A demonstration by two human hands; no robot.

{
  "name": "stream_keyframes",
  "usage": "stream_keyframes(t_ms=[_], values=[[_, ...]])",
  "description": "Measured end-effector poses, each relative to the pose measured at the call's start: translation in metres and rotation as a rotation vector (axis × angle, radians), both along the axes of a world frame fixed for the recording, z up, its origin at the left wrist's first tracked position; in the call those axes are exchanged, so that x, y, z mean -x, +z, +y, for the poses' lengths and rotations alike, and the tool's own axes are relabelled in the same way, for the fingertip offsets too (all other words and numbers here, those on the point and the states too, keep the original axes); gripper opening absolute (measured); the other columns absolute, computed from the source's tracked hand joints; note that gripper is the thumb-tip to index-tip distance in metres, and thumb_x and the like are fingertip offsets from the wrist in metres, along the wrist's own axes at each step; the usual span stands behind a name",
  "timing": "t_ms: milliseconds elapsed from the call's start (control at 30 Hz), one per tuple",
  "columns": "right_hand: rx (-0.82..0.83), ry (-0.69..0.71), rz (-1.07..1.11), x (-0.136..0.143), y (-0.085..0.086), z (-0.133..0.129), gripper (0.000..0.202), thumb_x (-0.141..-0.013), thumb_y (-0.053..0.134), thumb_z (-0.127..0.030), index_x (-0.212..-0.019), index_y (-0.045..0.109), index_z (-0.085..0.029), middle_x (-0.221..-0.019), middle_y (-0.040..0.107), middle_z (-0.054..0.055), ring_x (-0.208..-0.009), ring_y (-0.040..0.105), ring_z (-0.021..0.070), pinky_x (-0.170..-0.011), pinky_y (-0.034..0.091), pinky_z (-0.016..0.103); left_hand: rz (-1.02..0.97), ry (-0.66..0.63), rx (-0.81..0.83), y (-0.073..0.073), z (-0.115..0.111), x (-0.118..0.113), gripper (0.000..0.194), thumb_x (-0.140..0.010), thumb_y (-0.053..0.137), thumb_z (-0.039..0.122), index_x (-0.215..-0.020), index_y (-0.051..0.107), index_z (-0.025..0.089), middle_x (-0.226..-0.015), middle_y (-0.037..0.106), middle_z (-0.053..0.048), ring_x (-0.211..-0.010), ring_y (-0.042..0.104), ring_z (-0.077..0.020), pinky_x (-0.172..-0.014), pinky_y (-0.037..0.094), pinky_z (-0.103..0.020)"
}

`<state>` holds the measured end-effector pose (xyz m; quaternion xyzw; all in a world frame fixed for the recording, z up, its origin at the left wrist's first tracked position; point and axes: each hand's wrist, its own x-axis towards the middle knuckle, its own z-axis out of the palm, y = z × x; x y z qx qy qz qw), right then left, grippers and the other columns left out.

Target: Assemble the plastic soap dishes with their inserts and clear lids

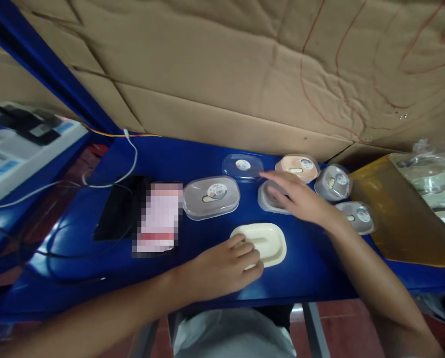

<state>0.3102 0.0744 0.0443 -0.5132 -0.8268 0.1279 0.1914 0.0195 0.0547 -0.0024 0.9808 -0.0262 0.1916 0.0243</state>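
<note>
A cream oval tray (272,243) lies on the blue table near its front edge. My left hand (231,263) rests over its left side, fingers curled onto it; whether they grip anything is hidden. Behind the tray, my right hand (297,196) is over a grey lidded container (267,199), fingers stretched out and apart. A clear lid (243,168) with a round label lies beyond that container. Left of it sits a grey container (212,198) with a clear lid and label. A peach container (297,168) stands behind my right hand.
Two grey containers (333,183) (356,217) stand at the right, beside a yellow-brown bin (408,223) with plastic-wrapped items. A pixelated phone-like object (158,219) and cables lie at the left, near a white power strip (28,144). Cardboard (207,74) walls the back.
</note>
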Motion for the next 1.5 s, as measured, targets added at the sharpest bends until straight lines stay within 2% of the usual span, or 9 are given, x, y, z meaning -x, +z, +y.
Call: stream_keyframes(t_ms=[167, 300, 433, 533, 633, 800, 1033, 1333, 1500], values=[[0.068, -0.073, -0.145, -0.025, -0.013, -0.075, 0.059, -0.106, 0.067, -0.042, -0.161, 0.049, -0.031, -0.164, 0.055, 0.010, -0.153, 0.051, 0.0329, -0.124, 0.042, 0.064, 0.013, -0.011, 0.167, -0.007, -0.004, -0.009, 0.021, -0.101, 0.068, 0.012, -0.121, 0.070, 0.015, -0.110, 0.072, -0.007, -0.104, 0.067, -0.0212, -0.104, 0.052, -0.038], [-0.059, -0.106, -0.112, -0.019, -0.024, -0.085, 0.033, -0.111, 0.058, -0.027, -0.143, 0.067, -0.029, -0.135, 0.078, 0.006, -0.124, 0.073, 0.0280, -0.112, 0.049, 0.058, -0.050, 0.023, 0.234, -0.011, -0.003, -0.012, 0.035, -0.101, 0.067, 0.012, -0.135, 0.066, 0.019, -0.124, 0.073, -0.009, -0.121, 0.066, -0.0230, -0.117, 0.048, -0.045], [-0.160, -0.121, -0.010, -0.007, -0.015, -0.098, 0.037, -0.107, 0.063, -0.023, -0.142, 0.069, -0.034, -0.127, 0.081, 0.004, -0.110, 0.076, 0.0270, -0.098, 0.055, 0.050, -0.208, 0.172, 0.302, -0.008, 0.003, -0.008, 0.048, -0.100, 0.077, 0.033, -0.142, 0.059, 0.020, -0.141, 0.065, -0.018, -0.132, 0.063, -0.0309, -0.115, 0.052, -0.055], [-0.103, 0.003, 0.035, 0.006, -0.004, -0.115, 0.055, -0.104, 0.065, -0.019, -0.153, 0.060, -0.042, -0.131, 0.080, 0.000, -0.111, 0.076, 0.0265, -0.096, 0.057, 0.048, -0.294, 0.282, 0.336, -0.003, 0.006, -0.005, 0.070, -0.092, 0.086, 0.046, -0.149, 0.053, 0.019, -0.157, 0.052, -0.025, -0.145, 0.054, -0.0387, -0.113, 0.055, -0.058], [0.002, 0.166, 0.061, 0.013, 0.003, -0.128, 0.066, -0.105, 0.065, -0.019, -0.161, 0.048, -0.048, -0.134, 0.078, -0.004, -0.115, 0.075, 0.0242, -0.100, 0.058, 0.045, -0.249, 0.277, 0.376, 0.001, 0.003, -0.003, 0.073, -0.093, 0.085, 0.042, -0.151, 0.050, 0.015, -0.160, 0.048, -0.028, -0.149, 0.053, -0.0391, -0.115, 0.056, -0.056], [0.123, 0.035, 0.007, -0.007, 0.007, -0.125, 0.092, -0.089, 0.086, -0.053, -0.168, 0.040, -0.041, -0.170, 0.048, 0.008, -0.154, 0.048, 0.0419, -0.125, 0.043, 0.066, -0.261, 0.173, 0.453, 0.002, -0.006, 0.002, 0.054, -0.097, 0.081, 0.037, -0.137, 0.056, 0.013, -0.146, 0.059, -0.023, -0.150, 0.052, -0.0376, -0.116, 0.057, -0.056], [0.310, 0.036, -0.008, -0.023, 0.002, -0.124, 0.091, -0.091, 0.084, -0.045, -0.167, 0.035, -0.035, -0.159, 0.057, 0.014, -0.147, 0.055, 0.0407, -0.121, 0.046, 0.067, -0.230, 0.213, 0.409, -0.006, -0.006, -0.001, 0.047, -0.101, 0.075, 0.052, -0.131, 0.060, 0.019, -0.144, 0.056, -0.020, -0.139, 0.059, -0.0331, -0.115, 0.051, -0.059], [0.292, -0.001, -0.071, -0.018, -0.003, -0.122, 0.069, -0.092, 0.076, -0.023, -0.156, 0.051, -0.031, -0.160, 0.055, 0.013, -0.150, 0.051, 0.0406, -0.121, 0.046, 0.063, -0.103, 0.159, 0.366, -0.009, 0.002, -0.006, 0.031, -0.099, 0.076, 0.030, -0.123, 0.065, 0.016, -0.140, 0.064, -0.019, -0.142, 0.058, -0.0378, -0.114, 0.056, -0.055], [0.289, -0.009, -0.155, -0.014, -0.001, -0.122, 0.064, -0.095, 0.075, -0.021, -0.154, 0.051, -0.027, -0.167, 0.046, 0.014, -0.151, 0.048, 0.0396, -0.119, 0.049, 0.063, -0.080, 0.156, 0.378, -0.012, 0.001, -0.007, 0.032, -0.104, 0.072, 0.035, -0.127, 0.065, 0.014, -0.150, 0.058, -0.021, -0.151, 0.052, -0.0377, -0.117, 0.056, -0.055]])
